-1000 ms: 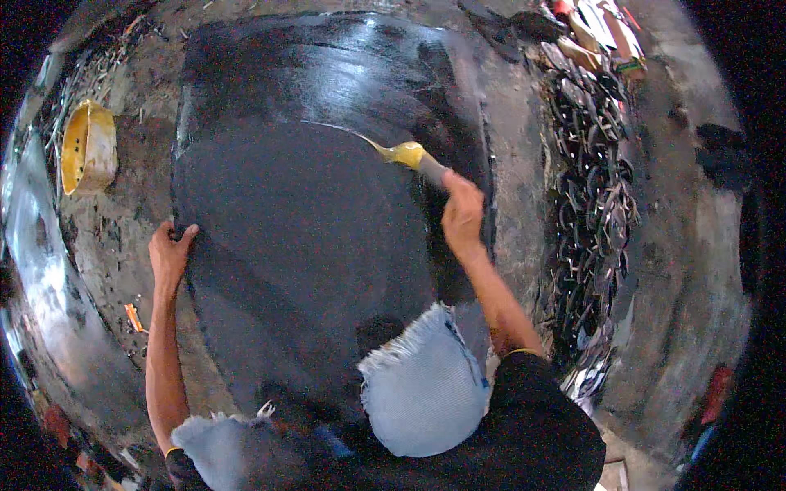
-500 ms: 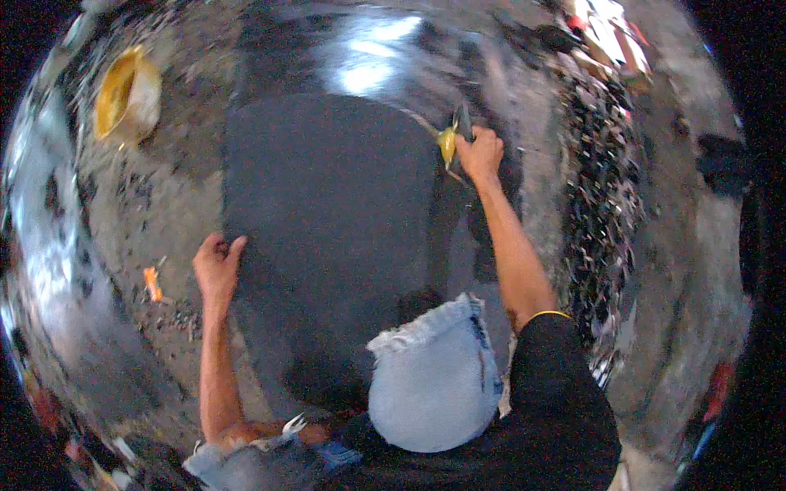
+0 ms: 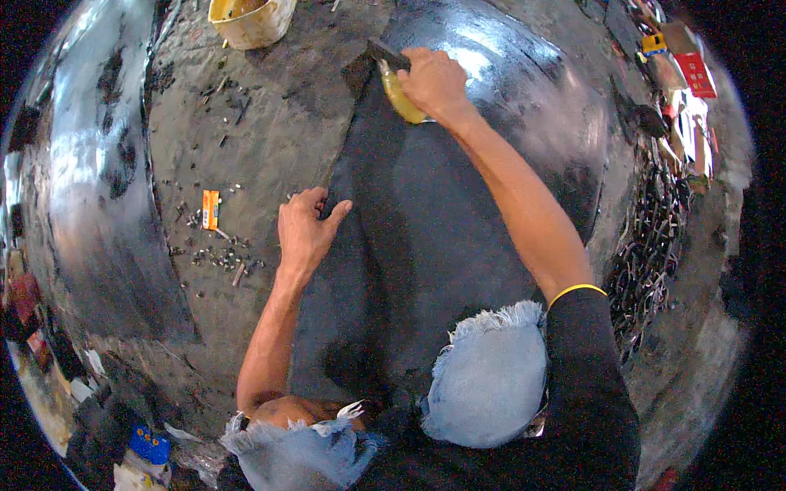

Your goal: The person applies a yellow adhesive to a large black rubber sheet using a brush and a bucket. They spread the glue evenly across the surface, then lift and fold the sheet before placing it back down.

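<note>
The right hand (image 3: pixel 435 82) was clamped on a spreader (image 3: pixel 401 96) smeared with yellow, which looked light, its coating slippery; the dark end (image 3: pixel 386 54) seemed the surer hold. That arm reached long and forward. Beneath the grip lay a black sheet (image 3: pixel 458 196), probably flexible. Left of the grip, bodyward, the left hand (image 3: pixel 309 229) bent loosely, thumb and fingers apart. A yellow tub (image 3: pixel 260 24) stood leftward, farthest out.

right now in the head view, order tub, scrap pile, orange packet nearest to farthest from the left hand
1. Orange packet, left of the left hand
2. Tub, at the view's top edge
3. Scrap pile, on the far right
</note>
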A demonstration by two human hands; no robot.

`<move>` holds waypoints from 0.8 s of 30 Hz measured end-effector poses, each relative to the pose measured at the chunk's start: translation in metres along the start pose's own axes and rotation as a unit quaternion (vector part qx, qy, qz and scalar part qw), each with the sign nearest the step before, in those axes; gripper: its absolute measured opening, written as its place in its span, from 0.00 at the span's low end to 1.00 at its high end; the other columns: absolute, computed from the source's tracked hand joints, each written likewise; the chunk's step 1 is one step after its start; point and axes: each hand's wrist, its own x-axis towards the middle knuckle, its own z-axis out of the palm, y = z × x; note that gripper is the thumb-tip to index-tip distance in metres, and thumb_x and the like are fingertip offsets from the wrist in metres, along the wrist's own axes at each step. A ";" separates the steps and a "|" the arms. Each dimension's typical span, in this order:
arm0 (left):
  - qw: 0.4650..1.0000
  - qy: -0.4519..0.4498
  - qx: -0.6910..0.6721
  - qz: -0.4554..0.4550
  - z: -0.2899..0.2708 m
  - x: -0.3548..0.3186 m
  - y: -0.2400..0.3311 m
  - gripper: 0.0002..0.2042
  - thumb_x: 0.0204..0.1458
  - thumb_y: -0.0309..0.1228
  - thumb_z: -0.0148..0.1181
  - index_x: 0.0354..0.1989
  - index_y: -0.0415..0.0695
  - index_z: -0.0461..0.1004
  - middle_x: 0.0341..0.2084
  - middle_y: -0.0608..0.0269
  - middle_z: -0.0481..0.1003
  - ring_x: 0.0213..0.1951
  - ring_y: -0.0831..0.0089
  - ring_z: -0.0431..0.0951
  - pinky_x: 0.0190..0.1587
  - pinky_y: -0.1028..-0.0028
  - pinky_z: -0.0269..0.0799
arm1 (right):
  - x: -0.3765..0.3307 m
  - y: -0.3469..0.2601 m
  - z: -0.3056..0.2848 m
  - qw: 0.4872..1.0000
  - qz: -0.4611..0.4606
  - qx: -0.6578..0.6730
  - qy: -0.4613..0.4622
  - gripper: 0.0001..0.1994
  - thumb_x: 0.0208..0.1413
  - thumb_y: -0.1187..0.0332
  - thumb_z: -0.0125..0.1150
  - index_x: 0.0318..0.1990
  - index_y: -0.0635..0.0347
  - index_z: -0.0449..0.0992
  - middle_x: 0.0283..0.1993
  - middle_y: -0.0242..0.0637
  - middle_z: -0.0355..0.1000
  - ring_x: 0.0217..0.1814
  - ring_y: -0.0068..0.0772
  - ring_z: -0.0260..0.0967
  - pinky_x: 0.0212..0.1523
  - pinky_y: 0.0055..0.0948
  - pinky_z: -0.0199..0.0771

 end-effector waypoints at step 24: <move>0.939 -0.022 0.256 0.227 0.002 -0.039 -0.006 0.24 0.64 0.28 0.54 0.70 0.45 0.64 0.72 0.54 0.60 0.73 0.53 0.56 0.74 0.56 0.50 | -0.275 0.257 -0.115 0.983 -0.109 0.118 -0.086 0.21 0.44 0.83 0.53 0.43 0.52 0.84 0.45 0.38 0.81 0.52 0.45 0.77 0.53 0.41 0.74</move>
